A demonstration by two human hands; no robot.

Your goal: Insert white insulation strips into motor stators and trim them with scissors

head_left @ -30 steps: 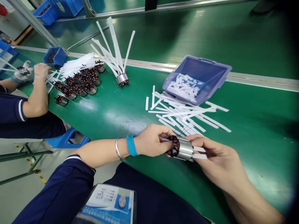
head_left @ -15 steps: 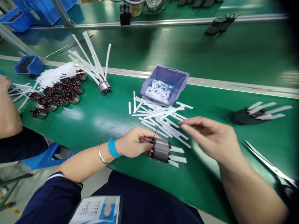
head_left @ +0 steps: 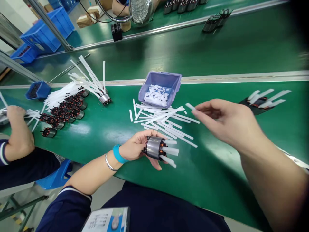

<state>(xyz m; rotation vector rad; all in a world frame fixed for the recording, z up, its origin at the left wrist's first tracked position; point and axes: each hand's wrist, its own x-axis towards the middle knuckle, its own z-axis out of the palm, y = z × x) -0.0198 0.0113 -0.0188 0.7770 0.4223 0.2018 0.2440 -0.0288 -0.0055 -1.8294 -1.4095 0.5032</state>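
Holding a silver cylindrical metal stator point(head_left: 154, 147) with copper-coloured windings, the left hand point(head_left: 134, 149) is closing its grip around it from the left in the head view, thumb over the top and fingers underneath. It is keeping the stator just above the green-matted surface point(head_left: 217, 167), near the front edge. A few white slips are sticking out of the stator's right-hand end.

The right hand point(head_left: 227, 120) is hovering further right and a little farther off, its grip narrowed to a pinch. Thumb and forefinger are gripping a short white paper strip point(head_left: 190, 106) by one end, and its free end is pointing left. A loose pile of long white strips point(head_left: 164, 124) is lying between the hands and a lilac plastic bin point(head_left: 173, 84) of short white pieces. A cluster of dark wound stators point(head_left: 65, 111) is standing to the left, beside a co-worker's hand point(head_left: 18, 129).

The pinched strip looks thin and is gripped only at its tip, so it may be prone to buckling or slipping out if it meets anything at an angle. The protruding slips are facing the right hand, and a careless brush could be bending or dislodging them. A loosening left grip could be letting the round stator roll off the palm and over the edge.
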